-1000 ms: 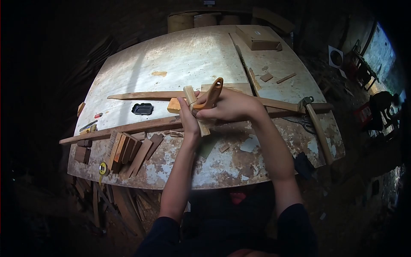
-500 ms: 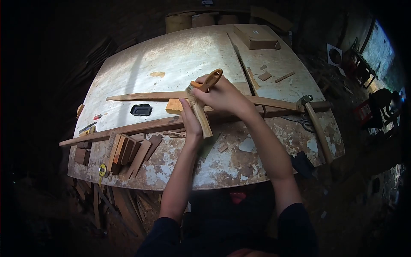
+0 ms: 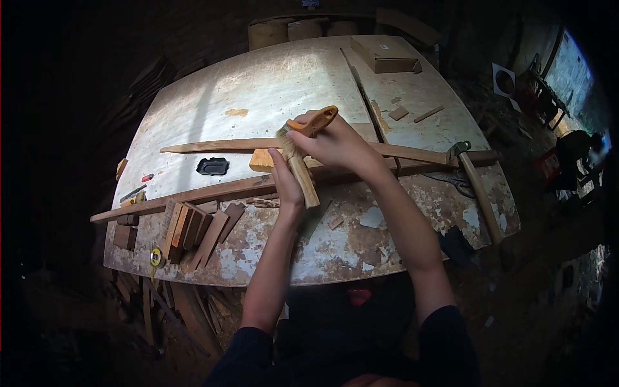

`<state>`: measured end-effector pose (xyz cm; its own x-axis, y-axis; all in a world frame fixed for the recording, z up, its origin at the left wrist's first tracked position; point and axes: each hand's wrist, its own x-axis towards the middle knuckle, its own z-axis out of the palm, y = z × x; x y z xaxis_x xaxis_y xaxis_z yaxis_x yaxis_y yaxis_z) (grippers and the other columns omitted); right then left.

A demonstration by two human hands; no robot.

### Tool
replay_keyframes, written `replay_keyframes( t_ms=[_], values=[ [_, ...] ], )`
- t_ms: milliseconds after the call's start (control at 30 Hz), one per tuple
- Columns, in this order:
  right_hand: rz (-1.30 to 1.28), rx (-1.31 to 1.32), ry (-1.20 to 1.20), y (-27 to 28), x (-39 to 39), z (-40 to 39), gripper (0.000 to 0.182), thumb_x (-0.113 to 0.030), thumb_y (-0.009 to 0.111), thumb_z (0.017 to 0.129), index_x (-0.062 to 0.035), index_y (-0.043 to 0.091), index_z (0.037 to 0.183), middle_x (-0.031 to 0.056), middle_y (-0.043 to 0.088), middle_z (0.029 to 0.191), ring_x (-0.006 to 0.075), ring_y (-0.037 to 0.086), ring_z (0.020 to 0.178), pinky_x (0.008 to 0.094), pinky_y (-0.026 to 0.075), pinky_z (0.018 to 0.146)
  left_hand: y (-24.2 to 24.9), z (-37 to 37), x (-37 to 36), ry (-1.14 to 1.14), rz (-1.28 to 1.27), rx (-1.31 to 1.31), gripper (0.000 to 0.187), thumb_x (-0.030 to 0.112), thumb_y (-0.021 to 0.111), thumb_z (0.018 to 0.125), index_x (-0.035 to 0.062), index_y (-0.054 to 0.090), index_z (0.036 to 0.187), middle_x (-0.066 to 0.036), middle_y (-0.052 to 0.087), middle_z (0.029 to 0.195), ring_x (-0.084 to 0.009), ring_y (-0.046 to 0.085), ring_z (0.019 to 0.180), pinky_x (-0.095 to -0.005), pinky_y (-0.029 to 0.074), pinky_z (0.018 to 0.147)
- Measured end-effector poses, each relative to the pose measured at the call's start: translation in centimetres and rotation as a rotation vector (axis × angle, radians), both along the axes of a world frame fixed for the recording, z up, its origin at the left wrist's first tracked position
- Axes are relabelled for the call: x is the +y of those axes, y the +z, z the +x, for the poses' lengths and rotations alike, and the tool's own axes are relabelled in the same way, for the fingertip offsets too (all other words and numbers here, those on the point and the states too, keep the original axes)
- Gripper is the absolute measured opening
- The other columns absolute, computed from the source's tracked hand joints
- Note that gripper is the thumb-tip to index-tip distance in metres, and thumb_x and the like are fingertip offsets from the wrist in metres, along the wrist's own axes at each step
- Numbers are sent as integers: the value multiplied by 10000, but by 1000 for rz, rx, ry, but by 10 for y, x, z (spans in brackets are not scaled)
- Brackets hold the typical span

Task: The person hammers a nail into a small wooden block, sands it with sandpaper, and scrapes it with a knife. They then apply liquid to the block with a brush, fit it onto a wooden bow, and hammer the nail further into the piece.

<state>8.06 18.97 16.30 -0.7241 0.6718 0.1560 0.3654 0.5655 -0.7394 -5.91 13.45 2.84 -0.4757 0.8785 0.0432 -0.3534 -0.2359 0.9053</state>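
My right hand [image 3: 329, 142] is closed around a paintbrush with an orange-brown handle [image 3: 316, 121]. Its pale bristles rest on the upper part of a narrow wooden piece [image 3: 304, 183]. That piece is tilted and held from the left by my left hand [image 3: 287, 179], with the thumb along its side. Just behind my left hand sits a yellowish wood block [image 3: 261, 160]. Further left lies a small black tray [image 3: 213, 166]. A long curved wooden strip [image 3: 219, 146] passes behind both hands. My fingers partly hide the brush's metal band.
A hammer [image 3: 477, 187] and scissors [image 3: 459, 184] lie at the right of the worn table [image 3: 271, 77]. Stacked wood pieces [image 3: 187, 227] and a yellow tape measure [image 3: 155, 257] are at front left. A long dark beam [image 3: 193, 195] crosses the table. A cardboard box [image 3: 387, 57] stands at the back.
The brush in my right hand has shifted slightly, its handle a little lower and to the right. My left hand keeps its hold on the wooden piece.
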Motion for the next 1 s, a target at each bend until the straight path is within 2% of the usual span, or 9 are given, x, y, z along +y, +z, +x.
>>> replay_keyframes(
  t_ms=[167, 300, 433, 500, 567, 733, 833, 867, 1000],
  values=[
    [53, -1, 121, -8, -8, 11, 412, -320, 760, 988, 31, 779, 1203, 129, 800, 983, 206, 749, 899, 363, 590, 826, -6, -2, 8, -4, 36, -2, 807, 788, 217, 1110, 111, 649, 1024, -25, 631, 745, -139, 605, 556, -287, 498, 490],
    [24, 161, -113, -5, 0, 0, 431, -350, 769, 983, 13, 790, 1216, 161, 802, 1060, 233, 759, 960, 358, 599, 884, 6, 0, -8, -147, -93, 40, 809, 783, 231, 1115, 98, 662, 1093, -18, 664, 830, -133, 644, 633, -281, 517, 521],
    [68, 26, 47, -9, -12, 8, 399, -314, 754, 983, 30, 788, 1184, 145, 801, 981, 217, 747, 887, 370, 591, 822, -3, -1, 7, -9, 42, -47, 826, 796, 201, 1106, 109, 656, 1049, -17, 644, 759, -142, 629, 589, -286, 514, 507],
    [-47, 12, -40, -1, -6, 0, 377, -315, 744, 976, 28, 791, 1126, 160, 806, 975, 234, 761, 894, 375, 590, 819, -2, 0, 13, 37, 27, -131, 834, 790, 183, 1109, 109, 661, 1055, -17, 647, 765, -137, 632, 603, -280, 516, 519],
    [10, 41, -97, 2, -8, -3, 369, -320, 745, 970, 22, 791, 1100, 175, 807, 983, 248, 771, 906, 378, 594, 826, -8, -13, 0, -103, -26, 22, 833, 776, 179, 1118, 101, 667, 1106, -22, 683, 870, -131, 676, 725, -275, 553, 609],
    [-111, 29, 29, 3, -31, -1, 312, -276, 717, 958, 32, 734, 908, 148, 731, 770, 241, 692, 707, 399, 547, 675, 2, -23, 6, 143, 130, -131, 887, 694, 193, 1160, -20, 572, 1524, -141, 652, 1380, -203, 645, 1176, -340, 546, 1004],
    [76, 109, -82, -7, -20, -16, 330, -275, 724, 934, 49, 704, 871, 167, 717, 751, 247, 688, 681, 415, 533, 660, -4, -19, 5, 66, 109, -78, 887, 692, 200, 1161, -25, 569, 1531, -145, 638, 1407, -208, 627, 1189, -351, 525, 1021],
    [20, -12, -4, -17, -18, -16, 324, -255, 718, 930, 56, 683, 847, 184, 700, 742, 247, 673, 650, 422, 517, 640, -15, -19, 16, 179, 203, -29, 894, 697, 211, 1159, -34, 578, 1520, -139, 647, 1384, -194, 638, 1122, -346, 539, 967],
    [-95, -80, 75, 9, -29, -1, 303, -248, 710, 934, 48, 696, 870, 133, 719, 755, 231, 681, 674, 391, 545, 675, -10, -24, 7, 167, 86, -35, 896, 700, 229, 1157, -45, 568, 1522, -150, 644, 1399, -208, 646, 1146, -344, 538, 999]
  ],
)
